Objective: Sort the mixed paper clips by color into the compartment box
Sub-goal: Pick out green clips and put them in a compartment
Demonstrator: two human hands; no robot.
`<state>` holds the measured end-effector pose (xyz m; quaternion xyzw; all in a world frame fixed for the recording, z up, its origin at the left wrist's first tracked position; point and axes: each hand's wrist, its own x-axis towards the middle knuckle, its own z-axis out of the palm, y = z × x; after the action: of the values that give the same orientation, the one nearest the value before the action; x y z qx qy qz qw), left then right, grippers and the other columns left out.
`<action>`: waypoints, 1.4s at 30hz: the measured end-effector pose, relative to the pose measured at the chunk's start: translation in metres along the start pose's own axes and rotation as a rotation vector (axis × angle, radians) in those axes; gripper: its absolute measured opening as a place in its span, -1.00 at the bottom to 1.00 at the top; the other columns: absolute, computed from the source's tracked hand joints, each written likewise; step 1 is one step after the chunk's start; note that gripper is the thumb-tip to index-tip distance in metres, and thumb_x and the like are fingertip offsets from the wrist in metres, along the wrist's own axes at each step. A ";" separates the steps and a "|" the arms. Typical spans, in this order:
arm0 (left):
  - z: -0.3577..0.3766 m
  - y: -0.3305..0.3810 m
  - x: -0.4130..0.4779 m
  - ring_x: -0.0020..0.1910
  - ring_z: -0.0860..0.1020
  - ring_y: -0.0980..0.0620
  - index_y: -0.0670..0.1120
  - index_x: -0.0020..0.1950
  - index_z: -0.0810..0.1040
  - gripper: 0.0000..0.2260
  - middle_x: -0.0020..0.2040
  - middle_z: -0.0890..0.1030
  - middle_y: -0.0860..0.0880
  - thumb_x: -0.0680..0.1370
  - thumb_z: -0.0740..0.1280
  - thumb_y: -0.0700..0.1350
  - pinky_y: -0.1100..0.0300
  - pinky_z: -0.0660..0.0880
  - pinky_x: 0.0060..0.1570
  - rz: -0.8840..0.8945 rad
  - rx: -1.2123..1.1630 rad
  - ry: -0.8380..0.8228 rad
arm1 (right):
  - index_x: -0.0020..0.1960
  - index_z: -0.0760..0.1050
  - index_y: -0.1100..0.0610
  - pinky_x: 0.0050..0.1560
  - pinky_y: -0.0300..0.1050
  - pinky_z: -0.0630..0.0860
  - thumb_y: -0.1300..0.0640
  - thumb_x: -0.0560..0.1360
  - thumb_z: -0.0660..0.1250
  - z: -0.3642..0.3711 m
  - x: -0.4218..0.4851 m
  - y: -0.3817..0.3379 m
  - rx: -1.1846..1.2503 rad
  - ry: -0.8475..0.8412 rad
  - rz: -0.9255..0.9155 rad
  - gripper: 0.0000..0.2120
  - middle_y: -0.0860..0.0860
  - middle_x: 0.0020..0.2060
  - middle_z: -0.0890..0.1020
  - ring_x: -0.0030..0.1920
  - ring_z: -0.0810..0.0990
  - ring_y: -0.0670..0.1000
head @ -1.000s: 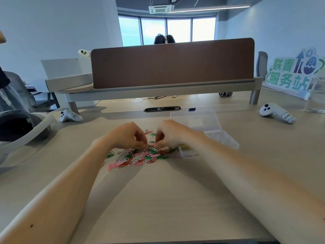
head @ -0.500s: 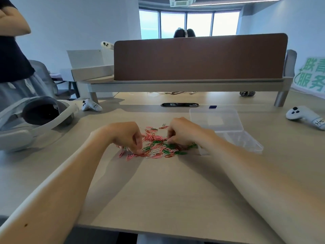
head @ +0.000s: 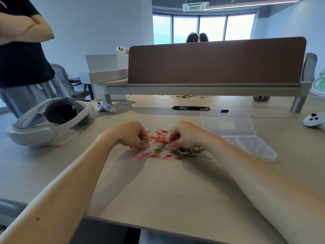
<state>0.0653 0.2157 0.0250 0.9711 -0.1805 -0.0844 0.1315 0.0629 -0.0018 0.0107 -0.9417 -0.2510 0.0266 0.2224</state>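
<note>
**Pale surface (head: 167,187): sorting barely begun**

The left hand (head: 130,134) is now drawn apart from the right hand (head: 186,134). Both are curled into the paper clips (head: 163,152) mid-surface; whether one is pinched cannot be told. No clips are seen in the compartment box (head: 270,154) toward the right edge.

Handwritten "Hoo…" label on the white controller (head: 105,106); green sign (head: 320,84) at right edge unreadable.
</note>
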 end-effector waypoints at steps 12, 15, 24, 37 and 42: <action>0.003 0.007 0.005 -0.25 0.58 0.15 0.01 -0.10 0.67 -0.92 -0.21 0.65 0.12 0.43 0.49 -0.06 0.32 0.49 -0.26 0.004 0.021 -0.046 | -0.04 0.69 0.04 -0.06 -0.16 0.54 0.01 0.41 0.50 0.009 -0.001 -0.010 -0.101 -0.033 -0.023 -0.84 -0.07 -0.13 0.68 -0.10 0.60 -0.07; 0.007 0.008 0.007 -0.27 0.58 0.11 0.00 -0.14 0.66 -0.94 -0.22 0.66 0.08 0.42 0.50 -0.09 0.25 0.52 -0.23 -0.006 0.039 -0.046 | -0.06 0.68 0.02 -0.06 -0.11 0.54 -0.03 0.39 0.51 0.011 -0.001 -0.011 -0.121 -0.035 -0.013 -0.82 -0.07 -0.15 0.67 -0.09 0.59 -0.06; 0.008 0.013 0.008 -0.25 0.60 0.09 0.00 -0.20 0.64 -0.93 -0.28 0.63 0.10 0.43 0.49 -0.14 0.17 0.56 -0.12 -0.004 0.099 -0.039 | -0.18 0.62 0.00 -0.20 -0.23 0.38 0.08 0.45 0.47 0.012 -0.005 -0.020 -0.162 -0.059 -0.042 -0.95 -0.15 -0.31 0.54 -0.18 0.53 -0.06; 0.009 0.013 0.005 -0.30 0.49 0.20 0.01 -0.10 0.63 -0.88 -0.28 0.57 0.16 0.45 0.44 -0.21 0.33 0.38 -0.27 0.013 0.127 -0.052 | -0.04 0.65 0.09 -0.12 -0.19 0.42 0.12 0.48 0.43 0.013 -0.004 -0.021 -0.193 -0.091 -0.055 -0.92 -0.06 -0.19 0.60 -0.12 0.54 -0.04; 0.010 0.010 0.007 -0.27 0.54 0.11 0.03 -0.16 0.61 -0.90 -0.27 0.60 0.12 0.46 0.45 -0.16 0.26 0.45 -0.18 0.024 0.115 -0.036 | -0.19 0.58 0.03 -0.29 -0.28 0.35 0.10 0.46 0.45 0.013 -0.003 -0.020 -0.164 -0.061 -0.062 -0.92 -0.12 -0.32 0.54 -0.22 0.50 -0.07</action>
<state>0.0661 0.2021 0.0175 0.9731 -0.1989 -0.0899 0.0731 0.0491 0.0176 0.0073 -0.9473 -0.2881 0.0275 0.1376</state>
